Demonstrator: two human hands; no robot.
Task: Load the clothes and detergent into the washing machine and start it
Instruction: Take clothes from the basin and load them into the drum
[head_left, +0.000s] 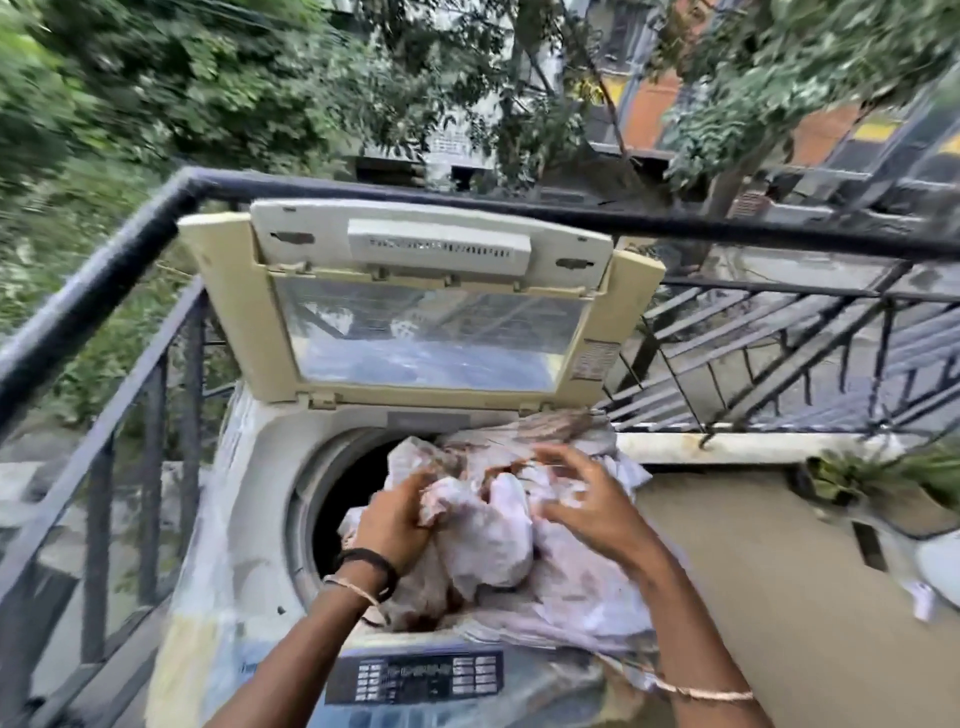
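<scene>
The bundle of pale pink-white patterned cloth (498, 530) drapes over the right rim of the cream top-loading washing machine (249, 519), its dark drum opening leftward; left hand (395, 525) clamps it, right hand (587, 504) hovers just above, fingers spread.

Probably a home balcony — railing (363, 195), trees (208, 78), washing machine (249, 519)

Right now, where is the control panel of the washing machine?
In the head view, the control panel sits at the bottom centre, on the near edge of the washing machine, between the person's forearms and just below the pale clothes.
</scene>
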